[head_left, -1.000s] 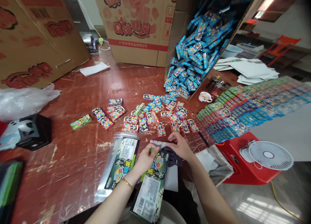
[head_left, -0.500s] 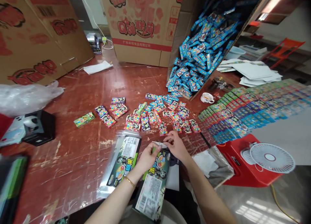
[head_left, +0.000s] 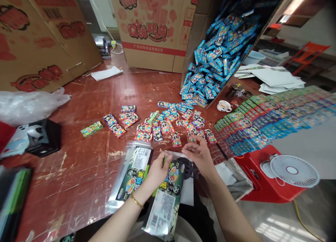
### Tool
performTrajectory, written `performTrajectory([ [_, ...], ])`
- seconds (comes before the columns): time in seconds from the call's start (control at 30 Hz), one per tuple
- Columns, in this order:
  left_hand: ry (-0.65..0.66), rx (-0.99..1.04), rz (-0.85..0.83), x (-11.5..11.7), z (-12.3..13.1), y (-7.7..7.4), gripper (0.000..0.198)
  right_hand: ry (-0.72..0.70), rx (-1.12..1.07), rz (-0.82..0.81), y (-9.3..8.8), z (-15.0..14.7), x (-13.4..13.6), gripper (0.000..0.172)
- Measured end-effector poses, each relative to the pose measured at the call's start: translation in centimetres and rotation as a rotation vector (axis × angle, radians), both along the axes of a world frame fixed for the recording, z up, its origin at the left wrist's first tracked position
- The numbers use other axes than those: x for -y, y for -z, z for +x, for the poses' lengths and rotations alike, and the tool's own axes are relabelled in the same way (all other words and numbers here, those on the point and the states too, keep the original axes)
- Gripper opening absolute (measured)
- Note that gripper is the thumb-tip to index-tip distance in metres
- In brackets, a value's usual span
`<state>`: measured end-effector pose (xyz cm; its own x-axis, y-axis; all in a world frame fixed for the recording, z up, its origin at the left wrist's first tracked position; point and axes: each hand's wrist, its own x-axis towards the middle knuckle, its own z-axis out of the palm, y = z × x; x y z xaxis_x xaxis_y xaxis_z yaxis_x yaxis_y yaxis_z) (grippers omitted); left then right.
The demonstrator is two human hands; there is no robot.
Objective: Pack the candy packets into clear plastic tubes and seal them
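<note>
My left hand (head_left: 159, 170) pinches the top edge of a dark green printed pouch (head_left: 166, 200), which lies tilted over my lap at the table's edge. To its right, my right hand (head_left: 201, 156) is curled near the pouch's top corner, thumb and fingers close together; whether it holds anything is too small to tell. A second pouch (head_left: 135, 173), in clear plastic, lies flat left of my left hand. Small red, purple and blue candy packets (head_left: 143, 136) are scattered beyond both hands. One green packet (head_left: 91, 129) lies farther left.
A large carton (head_left: 203, 35) on its side spills blue packets (head_left: 210, 67). Rows of packets (head_left: 252, 123) stretch to the right, beside a white cup (head_left: 224, 106). A white fan (head_left: 291, 170) is on a red box (head_left: 273, 186). A black holder (head_left: 44, 139) stands at left.
My right hand has moved slightly right and up, away from my left hand and the pouch's top edge. My left hand has shifted slightly left, still on the pouch.
</note>
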<state>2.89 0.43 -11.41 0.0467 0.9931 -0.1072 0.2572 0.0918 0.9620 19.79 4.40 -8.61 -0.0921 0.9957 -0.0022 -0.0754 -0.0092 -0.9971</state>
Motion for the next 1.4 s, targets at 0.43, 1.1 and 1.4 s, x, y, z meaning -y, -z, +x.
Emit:
performTrajectory([
  [0.43,-0.005,-0.067,0.193,0.2,-0.5,-5.8,0.019,-0.107,-0.133,-0.057,-3.4,-2.4,0.7,0.054],
  [1.1,-0.047,-0.569,0.568,5.5,-8.1,-11.1,0.080,-0.470,0.308,0.040,-8.3,-3.3,5.0,0.082],
  [1.4,-0.004,0.020,0.270,10.3,-8.3,-7.1,0.059,-0.342,-0.195,-0.113,-6.1,-9.2,3.5,0.050],
])
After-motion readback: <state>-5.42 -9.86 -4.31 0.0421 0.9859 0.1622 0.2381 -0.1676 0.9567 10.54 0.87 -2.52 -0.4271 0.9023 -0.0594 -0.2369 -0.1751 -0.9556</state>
